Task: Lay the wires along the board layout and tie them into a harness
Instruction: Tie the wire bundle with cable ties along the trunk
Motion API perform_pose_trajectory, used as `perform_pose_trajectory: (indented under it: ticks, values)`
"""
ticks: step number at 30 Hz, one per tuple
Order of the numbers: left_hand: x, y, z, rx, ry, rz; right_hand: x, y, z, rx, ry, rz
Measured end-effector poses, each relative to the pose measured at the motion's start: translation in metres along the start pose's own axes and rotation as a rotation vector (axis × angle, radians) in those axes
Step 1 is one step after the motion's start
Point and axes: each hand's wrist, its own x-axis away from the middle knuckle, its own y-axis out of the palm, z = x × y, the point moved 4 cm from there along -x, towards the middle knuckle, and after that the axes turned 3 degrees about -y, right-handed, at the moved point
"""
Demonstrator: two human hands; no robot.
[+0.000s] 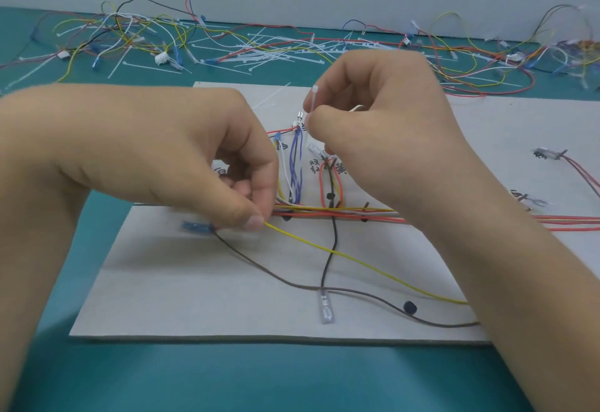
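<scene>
board (211, 298) centre: left hand (168, 152) pinches yellow wire (302, 239), right hand (383, 113) cable tie (313, 100).

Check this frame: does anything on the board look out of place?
Yes. A yellow wire, a brown wire and a black wire stray across the lower board, away from the main bundle, not yet tied in. The left hand pinches the yellow one. Nothing looks damaged.
</scene>
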Motion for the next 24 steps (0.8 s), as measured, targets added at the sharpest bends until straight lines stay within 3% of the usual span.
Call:
perform_pose_trajectory:
  ticks: [10, 24]
  values:
    - [-0.006, 0.000, -0.013, 0.017, 0.044, 0.089, -0.001, 0.002, 0.002, 0.015, 0.011, 0.006]
    - [-0.014, 0.006, -0.018, 0.006, -0.066, 0.103, 0.000, 0.006, 0.002, -0.030, -0.013, 0.030]
